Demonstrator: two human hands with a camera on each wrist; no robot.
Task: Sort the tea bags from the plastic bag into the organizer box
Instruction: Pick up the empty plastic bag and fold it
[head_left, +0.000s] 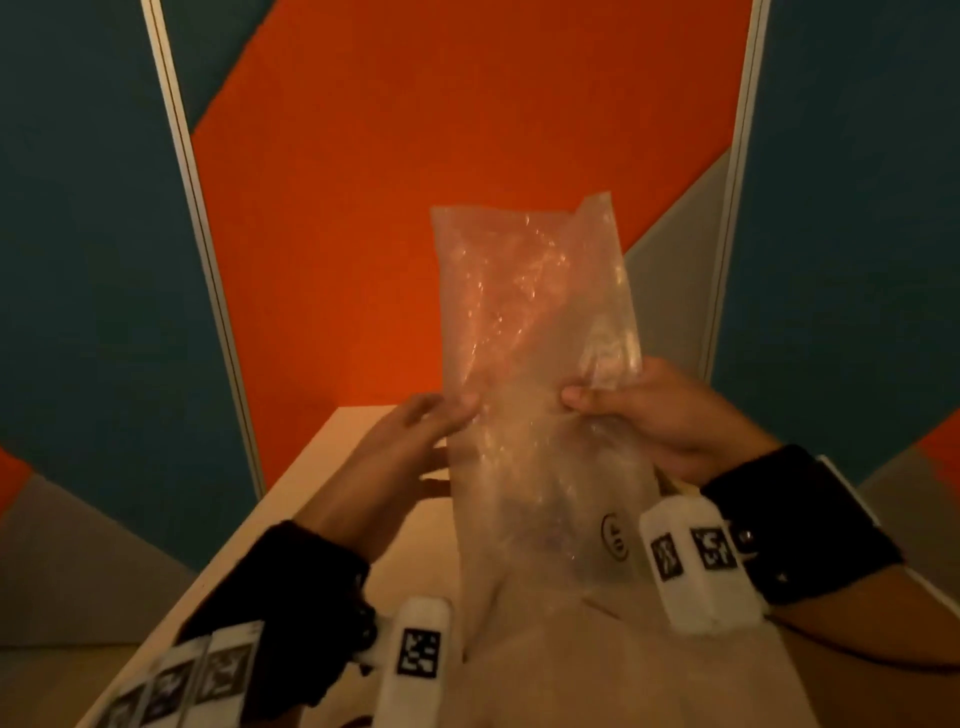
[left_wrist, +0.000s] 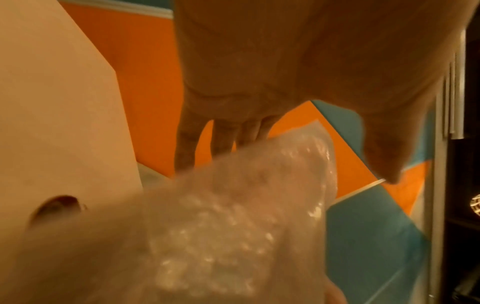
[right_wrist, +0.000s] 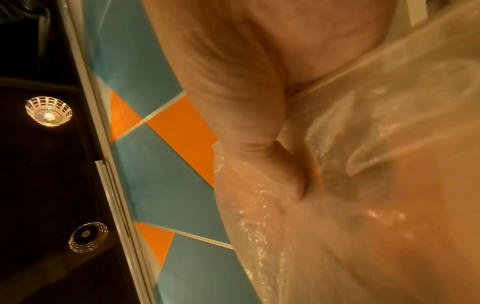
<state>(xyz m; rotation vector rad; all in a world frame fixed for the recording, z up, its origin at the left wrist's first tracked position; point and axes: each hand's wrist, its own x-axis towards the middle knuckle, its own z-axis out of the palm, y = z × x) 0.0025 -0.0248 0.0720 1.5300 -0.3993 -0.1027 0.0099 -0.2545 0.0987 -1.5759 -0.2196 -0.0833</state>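
Left hand: the left hand (head_left: 415, 436) pinches the left edge of the clear, crinkled plastic bag (head_left: 530, 364), thumb in front and fingers behind.
Right hand: the right hand (head_left: 660, 415) grips the bag's right edge at about the same height, thumb pressed onto the film in the right wrist view.
Plastic bag: held upright in the air between both hands over the pale beige tabletop (head_left: 332, 467), one end standing above the hands and the other hanging toward the person; a round printed mark (head_left: 615, 535) shows low on it.
Tea bags: none can be made out through the film; the bag looks flat, so it may be empty, though the blur leaves this unsure.
Organizer box: not identifiable in any view.
Backdrop: orange and teal wall panels (head_left: 415, 130) behind the table.
Step in hand: judged to be handling or checking the bag itself, not placing a tea bag.
Next move: likely calls for finding the mouth and spreading it, or setting the bag aside if nothing remains inside.
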